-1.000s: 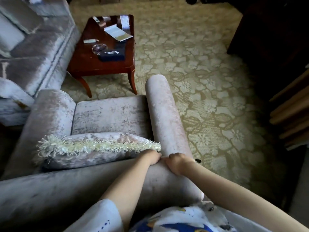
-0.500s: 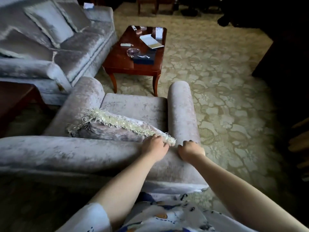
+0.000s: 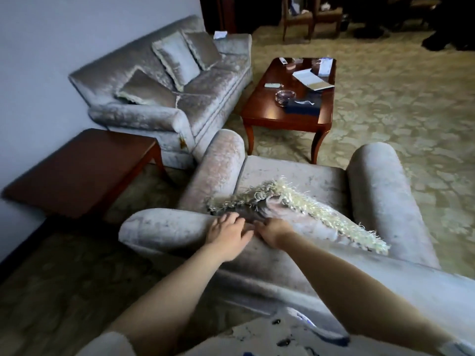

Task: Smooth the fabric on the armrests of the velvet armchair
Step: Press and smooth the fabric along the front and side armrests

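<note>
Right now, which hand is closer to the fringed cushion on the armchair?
The right hand. It rests at the fringed cushion's near edge, seemingly touching it, while the left hand lies flat on the chair back beside it, slightly farther away.

Both forearms are bare from the short sleeves down, and neither the left hand (image 3: 227, 233) nor the right hand (image 3: 273, 231) wears a ring, watch or glove that can be made out. The fingers (image 3: 231, 219) are slightly blurred. At the bottom edge shows a white short-sleeved top (image 3: 257, 337) printed with small dark marks and patches of blue, its pattern too smeared to read.
</note>
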### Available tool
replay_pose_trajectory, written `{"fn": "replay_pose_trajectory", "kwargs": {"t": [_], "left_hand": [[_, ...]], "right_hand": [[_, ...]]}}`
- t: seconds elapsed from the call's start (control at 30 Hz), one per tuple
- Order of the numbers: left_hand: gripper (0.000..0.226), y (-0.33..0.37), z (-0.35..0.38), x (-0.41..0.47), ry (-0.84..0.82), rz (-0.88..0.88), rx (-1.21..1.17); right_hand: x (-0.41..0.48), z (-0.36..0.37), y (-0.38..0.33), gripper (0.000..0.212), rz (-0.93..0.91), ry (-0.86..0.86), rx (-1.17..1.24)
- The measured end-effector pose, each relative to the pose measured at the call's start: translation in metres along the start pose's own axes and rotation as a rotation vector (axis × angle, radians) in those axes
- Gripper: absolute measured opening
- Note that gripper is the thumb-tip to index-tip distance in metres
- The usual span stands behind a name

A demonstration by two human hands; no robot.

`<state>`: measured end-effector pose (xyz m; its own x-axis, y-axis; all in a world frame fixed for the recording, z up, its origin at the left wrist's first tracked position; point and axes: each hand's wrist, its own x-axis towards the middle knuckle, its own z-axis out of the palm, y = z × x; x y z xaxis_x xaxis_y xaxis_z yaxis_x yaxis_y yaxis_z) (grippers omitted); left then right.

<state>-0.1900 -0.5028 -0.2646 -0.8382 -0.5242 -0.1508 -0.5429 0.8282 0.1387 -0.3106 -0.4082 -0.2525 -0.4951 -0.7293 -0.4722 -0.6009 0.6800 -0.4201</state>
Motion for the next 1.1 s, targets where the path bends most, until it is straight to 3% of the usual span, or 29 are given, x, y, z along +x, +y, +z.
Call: {"fn": "replay_pose_trajectory", "kwargs": {"t": [0.13, 0.27, 0.53, 0.83, 1.1], "left_hand": [[0.068, -0.111, -0.015, -0.007, -0.113, -0.209, 0.048], [0.065, -0.157, -0.019, -0.006, -0.183, -0.196, 0.051], [0.055, -0.175, -0.026, 0.026, -0.213, -0.125, 0.073], [0.054, -0.193, -0.016, 0.063, -0.305, -0.183, 0.048], [0.056, -0.201, -0.031, 0.086, -0.257, -0.186, 0.065]], "right_hand": [[0.035, 0.024, -0.088, 0.056, -0.049, 0.004, 0.019], [0.053, 0.048, -0.141, 0.06, -0.015, -0.002, -0.03], [0.097, 0.056, -0.157, 0.055, 0.032, -0.068, 0.022], [0.147, 0.061, -0.156, 0.044, -0.025, -0.2, 0.023], [0.167, 0.038, -0.153, 0.049, -0.024, -0.155, 0.038]]}}
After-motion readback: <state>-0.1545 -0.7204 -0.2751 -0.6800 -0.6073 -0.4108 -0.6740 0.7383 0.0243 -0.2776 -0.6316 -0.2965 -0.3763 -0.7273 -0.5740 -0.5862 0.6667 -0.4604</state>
